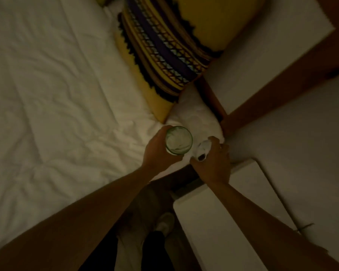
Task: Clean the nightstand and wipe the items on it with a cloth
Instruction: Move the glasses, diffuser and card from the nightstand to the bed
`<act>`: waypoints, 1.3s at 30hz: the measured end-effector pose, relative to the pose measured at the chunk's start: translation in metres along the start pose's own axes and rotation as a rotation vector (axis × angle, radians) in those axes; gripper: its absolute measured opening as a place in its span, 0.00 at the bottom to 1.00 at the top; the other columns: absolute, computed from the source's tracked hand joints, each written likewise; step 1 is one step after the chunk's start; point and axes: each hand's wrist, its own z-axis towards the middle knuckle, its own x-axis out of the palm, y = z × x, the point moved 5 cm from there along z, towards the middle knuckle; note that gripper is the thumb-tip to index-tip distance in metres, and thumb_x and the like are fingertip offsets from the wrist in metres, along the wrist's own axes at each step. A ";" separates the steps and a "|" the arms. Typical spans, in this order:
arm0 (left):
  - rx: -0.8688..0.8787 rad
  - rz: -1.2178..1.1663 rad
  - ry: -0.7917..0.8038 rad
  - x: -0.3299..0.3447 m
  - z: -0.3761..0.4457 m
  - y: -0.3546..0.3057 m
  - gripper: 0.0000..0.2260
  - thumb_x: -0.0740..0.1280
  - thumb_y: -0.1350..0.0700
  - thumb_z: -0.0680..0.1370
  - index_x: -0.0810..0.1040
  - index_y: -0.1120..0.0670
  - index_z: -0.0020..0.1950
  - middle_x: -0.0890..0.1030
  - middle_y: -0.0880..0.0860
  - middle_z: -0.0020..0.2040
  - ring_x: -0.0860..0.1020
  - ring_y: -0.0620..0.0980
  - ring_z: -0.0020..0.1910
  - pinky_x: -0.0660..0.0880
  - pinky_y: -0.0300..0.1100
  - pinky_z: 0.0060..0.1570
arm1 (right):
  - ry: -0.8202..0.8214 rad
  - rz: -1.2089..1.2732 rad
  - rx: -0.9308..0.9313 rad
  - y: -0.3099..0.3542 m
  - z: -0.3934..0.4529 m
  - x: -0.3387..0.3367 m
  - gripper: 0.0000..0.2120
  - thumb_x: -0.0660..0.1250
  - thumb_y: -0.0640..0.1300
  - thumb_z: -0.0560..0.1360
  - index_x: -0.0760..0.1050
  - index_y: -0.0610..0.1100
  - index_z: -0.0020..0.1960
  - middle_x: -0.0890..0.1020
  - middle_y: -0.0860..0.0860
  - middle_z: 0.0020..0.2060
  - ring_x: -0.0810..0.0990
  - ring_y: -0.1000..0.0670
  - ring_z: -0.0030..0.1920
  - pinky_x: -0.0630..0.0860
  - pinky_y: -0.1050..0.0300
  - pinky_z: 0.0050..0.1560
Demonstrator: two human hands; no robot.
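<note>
Mid-task at frame centre: left grip (157, 148) holds glass (178, 140), right grip (211, 159) bunches cloth (201, 151); tabletop (223, 212) seemingly unwiped

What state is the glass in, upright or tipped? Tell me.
Upright. The glass, gripped by the left hand, shows its round rim facing the camera, which looks down from above. Whether it is empty, cannot tell.

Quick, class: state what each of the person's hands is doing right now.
Left hand: fingers curled around the glass, holding it over the bed.
Right hand: gripping a bunched white cloth.
</note>
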 end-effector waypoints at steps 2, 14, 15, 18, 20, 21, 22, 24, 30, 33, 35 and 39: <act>-0.016 -0.014 -0.068 -0.037 -0.004 0.019 0.38 0.84 0.55 0.62 0.72 0.53 0.68 0.80 0.51 0.62 0.78 0.50 0.61 0.76 0.49 0.61 | 0.041 -0.030 -0.052 0.032 0.004 0.018 0.42 0.79 0.53 0.66 0.61 0.52 0.73 0.70 0.43 0.64 0.73 0.40 0.62 0.75 0.47 0.51; -0.181 0.033 -0.332 -0.211 -0.038 0.145 0.38 0.83 0.49 0.59 0.70 0.46 0.64 0.79 0.44 0.58 0.78 0.45 0.56 0.75 0.40 0.51 | 0.259 -0.106 -0.291 0.199 -0.008 0.150 0.44 0.77 0.56 0.66 0.56 0.61 0.74 0.66 0.48 0.69 0.71 0.44 0.66 0.75 0.51 0.54; -0.196 0.036 -0.340 -0.220 -0.040 0.155 0.38 0.83 0.49 0.59 0.70 0.47 0.64 0.79 0.44 0.58 0.78 0.45 0.55 0.74 0.40 0.50 | 0.276 -0.121 -0.310 0.210 -0.011 0.164 0.44 0.78 0.56 0.66 0.56 0.61 0.74 0.66 0.49 0.69 0.71 0.44 0.66 0.76 0.51 0.54; -0.224 0.037 -0.354 -0.238 -0.040 0.177 0.38 0.83 0.49 0.59 0.70 0.48 0.65 0.78 0.45 0.58 0.77 0.44 0.55 0.72 0.39 0.49 | 0.297 -0.171 -0.355 0.233 -0.016 0.195 0.45 0.79 0.54 0.66 0.57 0.60 0.76 0.65 0.48 0.69 0.71 0.43 0.66 0.76 0.50 0.53; -0.220 0.034 -0.346 -0.244 -0.036 0.190 0.38 0.83 0.51 0.59 0.69 0.49 0.65 0.78 0.46 0.59 0.77 0.46 0.55 0.73 0.40 0.49 | 0.305 -0.190 -0.362 0.240 -0.017 0.214 0.46 0.79 0.53 0.66 0.57 0.60 0.76 0.64 0.48 0.70 0.70 0.43 0.67 0.75 0.51 0.54; -0.221 0.030 -0.336 -0.245 -0.034 0.196 0.38 0.83 0.51 0.59 0.69 0.50 0.65 0.77 0.47 0.59 0.77 0.47 0.55 0.75 0.41 0.49 | 0.310 -0.198 -0.361 0.242 -0.017 0.222 0.46 0.79 0.52 0.67 0.57 0.60 0.77 0.64 0.48 0.70 0.70 0.43 0.67 0.75 0.50 0.54; -0.225 0.023 -0.323 -0.245 -0.032 0.201 0.38 0.83 0.52 0.60 0.69 0.51 0.65 0.77 0.48 0.59 0.78 0.47 0.56 0.76 0.43 0.50 | 0.313 -0.209 -0.359 0.242 -0.017 0.229 0.46 0.79 0.52 0.67 0.57 0.59 0.77 0.64 0.48 0.71 0.70 0.43 0.68 0.76 0.50 0.54; -0.234 0.015 -0.296 -0.242 -0.028 0.209 0.39 0.83 0.53 0.60 0.69 0.51 0.66 0.77 0.48 0.60 0.78 0.48 0.56 0.77 0.45 0.51 | 0.319 -0.233 -0.358 0.239 -0.017 0.238 0.46 0.79 0.51 0.68 0.56 0.59 0.78 0.63 0.47 0.71 0.69 0.43 0.69 0.76 0.50 0.55; -0.243 0.034 -0.212 -0.230 -0.021 0.225 0.41 0.83 0.55 0.61 0.67 0.55 0.69 0.75 0.51 0.63 0.77 0.51 0.58 0.74 0.43 0.52 | 0.315 -0.263 -0.357 0.229 -0.015 0.251 0.46 0.78 0.49 0.69 0.56 0.58 0.78 0.62 0.48 0.72 0.68 0.44 0.69 0.76 0.49 0.52; -0.247 0.060 -0.192 -0.229 -0.018 0.226 0.41 0.83 0.55 0.62 0.66 0.55 0.70 0.74 0.52 0.64 0.76 0.51 0.59 0.72 0.42 0.51 | 0.305 -0.267 -0.368 0.232 -0.015 0.253 0.46 0.78 0.48 0.69 0.56 0.58 0.78 0.62 0.48 0.72 0.67 0.44 0.69 0.74 0.52 0.49; -0.244 0.093 -0.170 -0.229 -0.016 0.226 0.42 0.83 0.54 0.62 0.65 0.56 0.71 0.74 0.53 0.65 0.76 0.52 0.60 0.73 0.42 0.51 | 0.305 -0.254 -0.368 0.230 -0.014 0.252 0.46 0.78 0.49 0.69 0.55 0.58 0.79 0.62 0.47 0.72 0.66 0.43 0.71 0.75 0.50 0.50; -0.249 0.183 -0.124 -0.230 -0.015 0.223 0.49 0.83 0.49 0.61 0.60 0.55 0.74 0.71 0.54 0.68 0.74 0.53 0.64 0.72 0.42 0.54 | 0.357 -0.214 -0.395 0.223 -0.018 0.242 0.54 0.79 0.54 0.67 0.46 0.61 0.81 0.58 0.46 0.76 0.61 0.42 0.74 0.75 0.43 0.60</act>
